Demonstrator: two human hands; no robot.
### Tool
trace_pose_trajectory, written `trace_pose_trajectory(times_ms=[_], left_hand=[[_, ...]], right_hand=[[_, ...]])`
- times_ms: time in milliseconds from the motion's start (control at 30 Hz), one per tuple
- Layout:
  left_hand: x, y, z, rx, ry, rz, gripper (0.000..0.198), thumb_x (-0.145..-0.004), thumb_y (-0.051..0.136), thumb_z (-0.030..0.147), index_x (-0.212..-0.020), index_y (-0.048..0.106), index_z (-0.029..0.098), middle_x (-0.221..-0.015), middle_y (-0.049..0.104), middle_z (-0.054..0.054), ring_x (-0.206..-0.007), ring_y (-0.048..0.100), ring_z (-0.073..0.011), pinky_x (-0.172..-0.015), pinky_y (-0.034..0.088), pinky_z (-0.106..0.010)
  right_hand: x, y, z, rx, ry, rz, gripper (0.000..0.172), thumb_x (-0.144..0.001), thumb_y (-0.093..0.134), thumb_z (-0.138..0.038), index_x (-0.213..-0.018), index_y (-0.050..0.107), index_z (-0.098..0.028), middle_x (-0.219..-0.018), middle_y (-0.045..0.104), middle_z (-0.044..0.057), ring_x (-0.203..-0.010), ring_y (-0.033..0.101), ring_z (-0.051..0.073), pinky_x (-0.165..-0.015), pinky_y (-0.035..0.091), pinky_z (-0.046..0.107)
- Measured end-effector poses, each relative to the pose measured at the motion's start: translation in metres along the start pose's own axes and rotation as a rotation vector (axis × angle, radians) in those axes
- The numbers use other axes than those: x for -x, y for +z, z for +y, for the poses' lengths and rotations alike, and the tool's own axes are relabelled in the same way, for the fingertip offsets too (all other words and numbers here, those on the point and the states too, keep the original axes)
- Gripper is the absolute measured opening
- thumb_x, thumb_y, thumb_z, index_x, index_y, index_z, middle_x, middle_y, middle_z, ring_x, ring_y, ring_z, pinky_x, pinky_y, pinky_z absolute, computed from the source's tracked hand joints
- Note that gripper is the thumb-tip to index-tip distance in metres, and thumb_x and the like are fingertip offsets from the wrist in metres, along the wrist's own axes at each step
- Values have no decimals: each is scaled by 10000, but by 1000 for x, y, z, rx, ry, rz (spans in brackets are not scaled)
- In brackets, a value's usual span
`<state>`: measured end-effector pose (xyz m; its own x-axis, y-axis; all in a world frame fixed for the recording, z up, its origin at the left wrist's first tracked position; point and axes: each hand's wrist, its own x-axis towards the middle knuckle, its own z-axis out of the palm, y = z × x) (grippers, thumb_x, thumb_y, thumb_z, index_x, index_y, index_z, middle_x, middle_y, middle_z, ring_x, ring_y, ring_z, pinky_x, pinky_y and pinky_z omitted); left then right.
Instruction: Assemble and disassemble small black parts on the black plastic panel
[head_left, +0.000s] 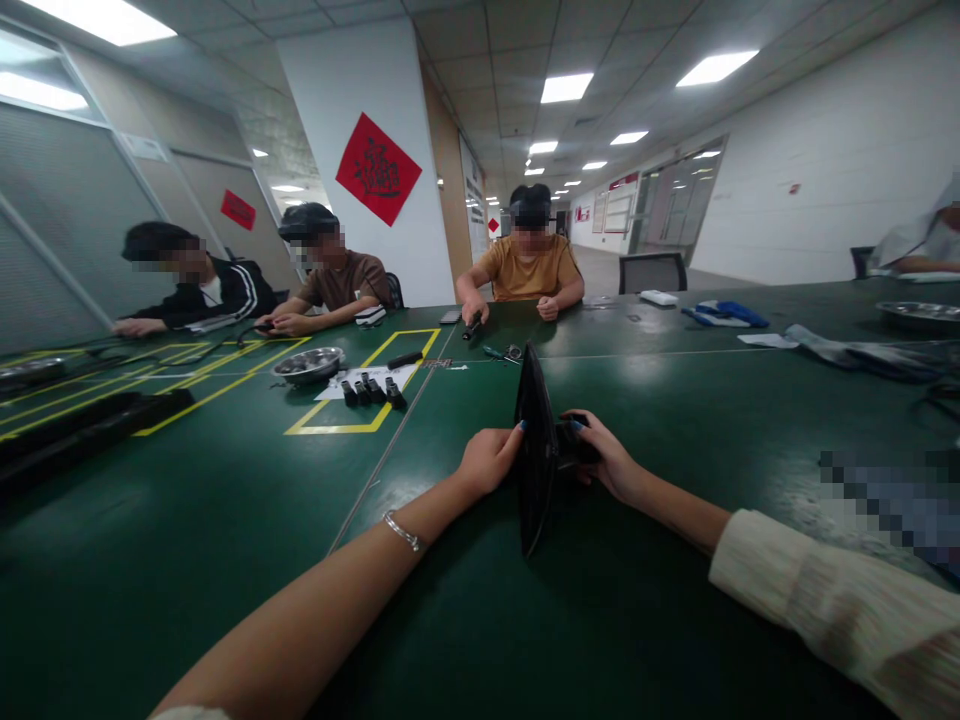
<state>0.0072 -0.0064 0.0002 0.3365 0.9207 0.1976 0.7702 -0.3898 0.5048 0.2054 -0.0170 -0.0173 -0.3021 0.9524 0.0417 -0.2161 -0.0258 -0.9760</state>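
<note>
A thin black panel (537, 460) stands nearly edge-on to me, upright above the green table, with a short black mount (574, 446) sticking out from its right side. My left hand (491, 458) grips the panel from the left, thumb against its face near the edge; its other fingers are mostly hidden. On the other side, my right hand (606, 455) is closed around the mount, thumb on top. Whether the panel's lower end touches the table I cannot tell.
Across the green table (450, 640), a person in a mustard shirt (525, 268) holds a dark tool. Two more people sit at left. Several black cylindrical parts (373, 390) stand near a metal bowl (309, 365). Dark fabric (855, 352) and a blue cloth (724, 314) lie at right.
</note>
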Motion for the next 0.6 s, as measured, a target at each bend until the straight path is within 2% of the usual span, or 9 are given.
trace_pose_trajectory(times_ms=[200,367,500,600], left_hand=[[0,1,-4,-102,75,10,497,-878,162,379,-651,547,162,-676,588,-62,-664,539,-170,-619,357,-257],[0,0,-3,-56,70,-11,511,-882,163,399,-637,546,165,-625,567,-45,-622,529,-160,-611,358,-249],[0,-2,3,-14,42,8,512,-882,201,417,-617,559,165,-607,574,-45,-600,526,-157,-581,349,-245],[2,-1,3,41,20,66,426,-856,314,395,-615,581,167,-630,606,-51,-638,549,-167,-594,359,-245]], right_hand=[[-1,2,0,14,-2,42,399,-722,512,-438,-1043,401,-228,-706,509,-22,-493,496,107,-324,325,174],[-2,2,1,9,-12,50,400,-707,510,-436,-1024,400,-218,-709,513,-22,-485,497,106,-316,328,177],[-3,-1,5,17,-37,35,434,-753,478,-514,-1063,386,-225,-722,502,-20,-498,503,109,-328,336,183],[-2,-3,7,21,-84,-10,552,-779,426,-602,-1185,285,-258,-736,482,-29,-487,490,103,-354,358,202]])
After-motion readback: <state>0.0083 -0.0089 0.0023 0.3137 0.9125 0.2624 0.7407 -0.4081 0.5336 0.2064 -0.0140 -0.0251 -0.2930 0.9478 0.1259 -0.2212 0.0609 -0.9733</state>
